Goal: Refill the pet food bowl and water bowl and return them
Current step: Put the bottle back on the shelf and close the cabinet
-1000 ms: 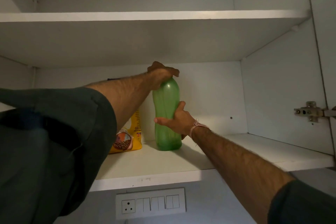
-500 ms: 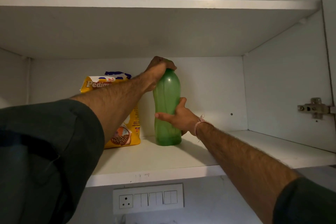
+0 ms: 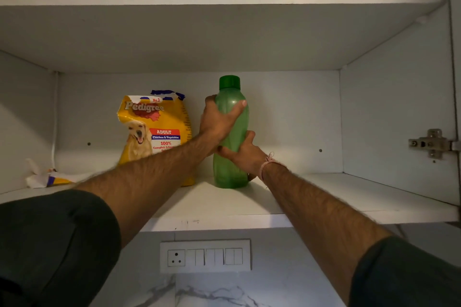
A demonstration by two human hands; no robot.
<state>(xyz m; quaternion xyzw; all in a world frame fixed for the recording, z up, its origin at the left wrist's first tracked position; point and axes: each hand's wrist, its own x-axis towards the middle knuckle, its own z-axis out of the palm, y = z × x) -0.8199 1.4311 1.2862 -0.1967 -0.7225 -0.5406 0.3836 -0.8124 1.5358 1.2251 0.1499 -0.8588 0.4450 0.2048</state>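
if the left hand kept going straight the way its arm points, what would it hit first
The left hand already wraps the translucent green plastic bottle, so it would push that first. Behind the bottle is the white back wall of the cupboard; how far back is unclear.

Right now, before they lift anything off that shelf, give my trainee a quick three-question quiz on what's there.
1. True or false: the green bottle has its cap on.
2. Which hand grips the bottle higher up: A) left hand B) right hand?
3. Fill in: the dog food bag stands on the ___ side of the bottle.

Key: 1 true; 2 A; 3 left.
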